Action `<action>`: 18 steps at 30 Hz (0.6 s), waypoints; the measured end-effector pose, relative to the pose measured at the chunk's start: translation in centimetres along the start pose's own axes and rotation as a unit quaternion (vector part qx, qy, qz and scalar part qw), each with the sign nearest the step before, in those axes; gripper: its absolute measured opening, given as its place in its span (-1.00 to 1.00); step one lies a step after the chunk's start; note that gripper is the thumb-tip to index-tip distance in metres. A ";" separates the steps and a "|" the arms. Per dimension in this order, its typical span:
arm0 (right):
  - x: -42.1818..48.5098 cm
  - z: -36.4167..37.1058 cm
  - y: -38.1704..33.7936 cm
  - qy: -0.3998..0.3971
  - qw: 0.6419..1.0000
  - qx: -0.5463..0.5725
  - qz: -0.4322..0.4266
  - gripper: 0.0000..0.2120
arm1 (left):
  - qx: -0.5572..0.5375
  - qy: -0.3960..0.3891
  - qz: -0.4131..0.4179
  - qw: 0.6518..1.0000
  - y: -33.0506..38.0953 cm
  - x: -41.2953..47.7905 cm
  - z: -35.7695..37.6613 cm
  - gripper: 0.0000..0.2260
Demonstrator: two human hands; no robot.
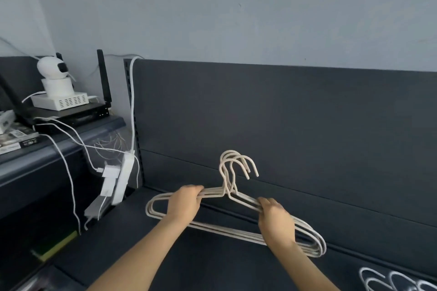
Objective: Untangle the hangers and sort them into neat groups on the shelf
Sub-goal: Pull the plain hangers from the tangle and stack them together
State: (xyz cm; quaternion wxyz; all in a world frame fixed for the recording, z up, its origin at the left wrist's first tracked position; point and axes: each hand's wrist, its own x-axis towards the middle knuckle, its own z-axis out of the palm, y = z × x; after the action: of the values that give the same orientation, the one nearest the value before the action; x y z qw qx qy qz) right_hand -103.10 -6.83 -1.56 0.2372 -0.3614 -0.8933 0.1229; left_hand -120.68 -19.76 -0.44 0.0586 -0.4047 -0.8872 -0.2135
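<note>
Left hand (186, 201) and right hand (274, 217) each curl fingers round a shoulder of the stacked cream wire hangers (236, 198), squaring them above the dark grey shelf (212, 264), hooks aligned at 12 o'clock. White hangers (397, 282) lie apart at 4 o'clock, likely a separate group.

My forearms (142, 248) are bare as far as the view shows them, slender and smooth. My left hand (186, 201) and right hand (274, 218) are bare too.
</note>
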 end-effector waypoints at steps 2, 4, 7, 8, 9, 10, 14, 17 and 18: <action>-0.4 1.2 0.2 0.009 0.999 -0.044 -0.025 -0.61 | 0.005 -0.001 0.025 1.000 -0.5 0.0 1.2 -0.62; -0.6 1.8 0.2 0.005 0.996 -0.081 -0.026 -0.46 | 0.014 -0.001 0.052 0.999 -0.8 -0.2 1.8 -0.56; -0.4 1.5 0.3 -0.015 0.997 -0.066 -0.023 -0.41 | 0.005 -0.002 0.099 0.995 -1.6 0.2 2.0 -0.54; -0.3 1.6 0.6 -0.014 0.998 -0.062 -0.032 -0.43 | 0.007 -0.007 0.114 0.993 -1.9 0.3 2.0 -0.54; -0.3 1.6 0.8 -0.009 0.997 -0.058 -0.039 -0.48 | 0.009 -0.009 0.127 0.992 -2.2 0.4 1.9 -0.56; -0.2 1.6 0.9 0.004 0.997 -0.056 -0.044 -0.54 | 0.011 -0.008 0.140 0.990 -2.6 0.5 1.9 -0.57; 0.7 2.5 0.1 0.040 0.995 -0.092 -0.028 -0.63 | 0.045 -0.012 0.146 0.988 -3.3 1.6 1.7 -0.53; 1.5 3.5 -1.9 0.087 0.988 -0.123 -0.042 -0.58 | 0.032 -0.018 0.115 0.993 -4.3 3.1 1.6 -0.57; 1.8 3.9 -2.2 0.096 0.988 -0.117 -0.043 -0.58 | 0.030 -0.019 0.112 0.993 -4.6 3.6 1.5 -0.59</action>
State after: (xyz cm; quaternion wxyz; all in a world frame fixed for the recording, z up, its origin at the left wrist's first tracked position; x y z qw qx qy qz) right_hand -107.53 -7.36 -3.44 0.2830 -0.3585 -0.8892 -0.0284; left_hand -126.35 -19.31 -2.34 0.0774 -0.5035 -0.8434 -0.1708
